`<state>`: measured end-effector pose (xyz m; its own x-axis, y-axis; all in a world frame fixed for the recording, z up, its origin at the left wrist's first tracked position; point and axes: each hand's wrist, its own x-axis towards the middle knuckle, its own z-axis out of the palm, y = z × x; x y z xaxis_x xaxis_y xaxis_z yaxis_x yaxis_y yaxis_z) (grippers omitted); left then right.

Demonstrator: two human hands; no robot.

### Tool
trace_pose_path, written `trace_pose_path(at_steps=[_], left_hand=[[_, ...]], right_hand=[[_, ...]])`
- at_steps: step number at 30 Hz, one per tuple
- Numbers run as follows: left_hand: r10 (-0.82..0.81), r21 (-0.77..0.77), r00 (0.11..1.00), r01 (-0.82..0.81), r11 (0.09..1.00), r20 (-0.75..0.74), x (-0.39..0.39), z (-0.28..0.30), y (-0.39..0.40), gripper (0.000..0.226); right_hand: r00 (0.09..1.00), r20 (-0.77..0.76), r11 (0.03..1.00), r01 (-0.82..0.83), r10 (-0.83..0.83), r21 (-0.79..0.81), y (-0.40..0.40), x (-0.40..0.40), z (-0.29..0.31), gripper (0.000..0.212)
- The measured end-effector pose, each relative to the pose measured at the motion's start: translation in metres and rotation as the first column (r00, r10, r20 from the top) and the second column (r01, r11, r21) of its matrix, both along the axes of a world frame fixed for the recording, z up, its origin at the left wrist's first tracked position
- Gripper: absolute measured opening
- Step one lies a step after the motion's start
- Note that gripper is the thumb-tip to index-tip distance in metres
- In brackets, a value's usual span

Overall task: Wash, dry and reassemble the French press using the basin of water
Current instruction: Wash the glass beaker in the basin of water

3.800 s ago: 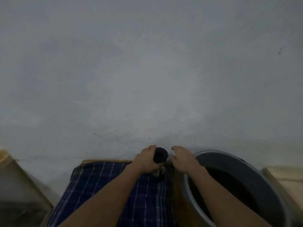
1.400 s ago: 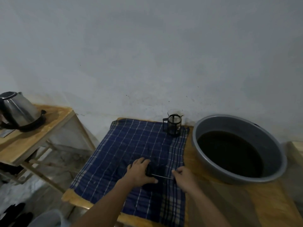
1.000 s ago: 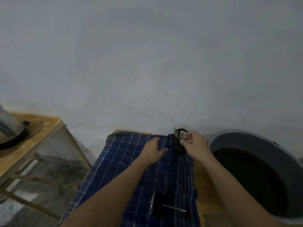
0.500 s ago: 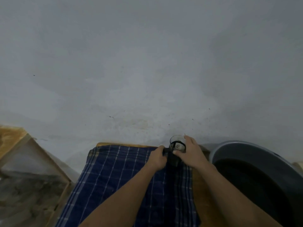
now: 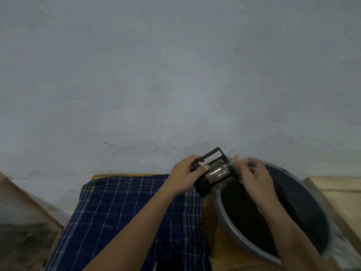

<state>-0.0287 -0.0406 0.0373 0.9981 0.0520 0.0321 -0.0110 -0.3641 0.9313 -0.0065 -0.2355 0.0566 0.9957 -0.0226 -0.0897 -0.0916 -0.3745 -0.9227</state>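
Note:
The French press carafe (image 5: 215,173), clear glass in a black frame with a handle, is lifted and tipped on its side, its mouth toward the right over the near-left rim of the grey basin (image 5: 224,214). My left hand (image 5: 185,177) grips its handle and base end. My right hand (image 5: 252,177) holds the glass at the mouth end. The basin holds dark water. The black lid with the plunger rod (image 5: 168,266) lies on the blue checked cloth (image 5: 121,218), cut off by the bottom edge.
The cloth covers the left part of a wooden table (image 5: 220,249). A pale grey wall rises just behind the table. A wooden stand (image 5: 29,208) is at the lower left, and a pale wooden surface (image 5: 340,194) sits right of the basin.
The lid and plunger were laid on the cloth. Both hands then took the upright carafe, lifted it and tipped it sideways to the right, over the basin rim.

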Motion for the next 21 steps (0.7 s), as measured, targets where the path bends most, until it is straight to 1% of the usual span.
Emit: trace_pose_path(at_steps=[1,2,3,4,5,6,8,10,11,13,15,17,18,21], left_hand=[[-0.001,-0.049,1.000,-0.001,0.999,-0.030,-0.004,0.002,-0.017,0.012],[0.018,-0.082,0.998,-0.022,0.996,-0.058,-0.006,0.002,-0.035,0.014],[0.050,-0.088,0.996,-0.056,0.995,-0.070,-0.005,-0.001,-0.054,0.020],[0.090,-0.075,0.993,-0.095,0.993,-0.077,-0.002,-0.005,-0.072,0.025],[0.123,-0.067,0.988,-0.129,0.989,-0.088,0.003,-0.011,-0.091,0.029],[0.147,-0.056,0.982,-0.154,0.986,-0.115,0.007,-0.015,-0.108,0.030],[0.153,-0.030,0.959,-0.165,0.986,-0.238,0.018,-0.026,-0.138,0.029],[0.142,-0.052,0.916,-0.174,0.983,-0.376,0.029,-0.040,-0.162,0.028],[0.141,-0.051,0.892,-0.179,0.982,-0.429,0.032,-0.049,-0.168,0.026],[0.155,-0.044,0.835,-0.209,0.977,-0.528,0.039,-0.068,-0.183,0.022],[0.185,-0.067,0.755,-0.289,0.955,-0.630,0.042,-0.084,-0.191,0.018],[0.216,-0.066,0.693,-0.356,0.932,-0.688,0.047,-0.098,-0.194,0.017],[0.239,-0.064,0.671,-0.394,0.917,-0.702,0.049,-0.102,-0.195,0.018],[0.273,-0.081,0.606,-0.490,0.868,-0.747,0.054,-0.108,-0.197,0.025]], right_hand=[[0.999,-0.033,0.998,0.033,-0.031,0.049,-0.019,-0.003,-0.001,0.076],[0.997,-0.059,0.995,0.062,-0.057,0.082,-0.037,-0.003,-0.005,0.071],[0.994,-0.083,0.991,0.085,-0.077,0.101,-0.053,-0.003,-0.011,0.060],[0.991,-0.102,0.991,0.098,-0.089,0.090,-0.069,-0.002,-0.018,0.046],[0.988,-0.120,0.993,0.102,-0.096,0.051,-0.085,0.001,-0.026,0.039],[0.985,-0.143,0.995,0.095,-0.093,0.010,-0.099,0.004,-0.033,0.037],[0.974,-0.216,0.998,0.061,-0.066,-0.031,-0.124,0.010,-0.047,0.041],[0.952,-0.305,0.998,0.014,-0.033,-0.064,-0.148,0.015,-0.064,0.043],[0.937,-0.350,0.993,-0.040,-0.002,-0.113,-0.154,0.017,-0.071,0.042],[0.899,-0.433,0.953,-0.183,0.063,-0.242,-0.165,0.022,-0.083,0.039],[0.875,-0.468,0.908,-0.292,0.127,-0.300,-0.166,0.031,-0.092,0.034],[0.867,-0.469,0.882,-0.345,0.167,-0.322,-0.165,0.040,-0.099,0.032],[0.869,-0.461,0.875,-0.355,0.180,-0.330,-0.165,0.044,-0.103,0.036],[0.850,-0.499,0.892,-0.347,0.168,-0.290,-0.163,0.055,-0.120,0.044]])
